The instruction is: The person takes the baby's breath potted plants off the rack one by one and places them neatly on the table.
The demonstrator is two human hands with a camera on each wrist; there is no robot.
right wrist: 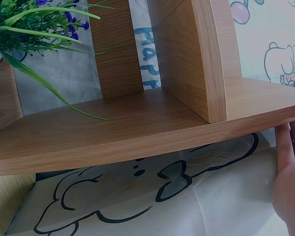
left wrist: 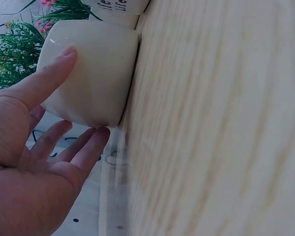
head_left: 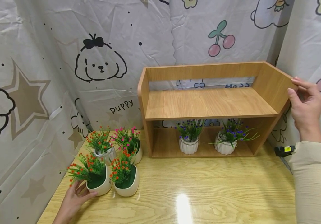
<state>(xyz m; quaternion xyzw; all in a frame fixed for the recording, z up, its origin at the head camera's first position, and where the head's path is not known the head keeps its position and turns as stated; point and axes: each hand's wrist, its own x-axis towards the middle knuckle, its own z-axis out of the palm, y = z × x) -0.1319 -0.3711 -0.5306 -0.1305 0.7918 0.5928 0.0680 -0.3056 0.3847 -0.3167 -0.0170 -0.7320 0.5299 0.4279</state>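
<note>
My left hand (head_left: 73, 199) is at the front-left potted plant (head_left: 100, 185), a cream pot with orange flowers. In the left wrist view, the thumb lies on the wall of the cream pot (left wrist: 96, 73) and the fingertips touch its side. My right hand (head_left: 307, 104) grips the right side panel of a two-tier wooden shelf (head_left: 210, 102), thumb on the inner face; part of that hand (right wrist: 290, 182) shows at the panel's edge in the right wrist view. Two ribbed white pots with purple flowers, one left (head_left: 189, 146) and one right (head_left: 225, 146), stand on the lower tier.
Beside the held pot stands another cream pot with orange flowers (head_left: 126, 185). Behind them are a pink-flowered pot (head_left: 138, 152) and an orange-flowered white pot (head_left: 107, 155). A black and yellow object (head_left: 284, 151) lies right of the shelf. Printed cloth (head_left: 154, 37) hangs behind the wooden table (head_left: 219, 186).
</note>
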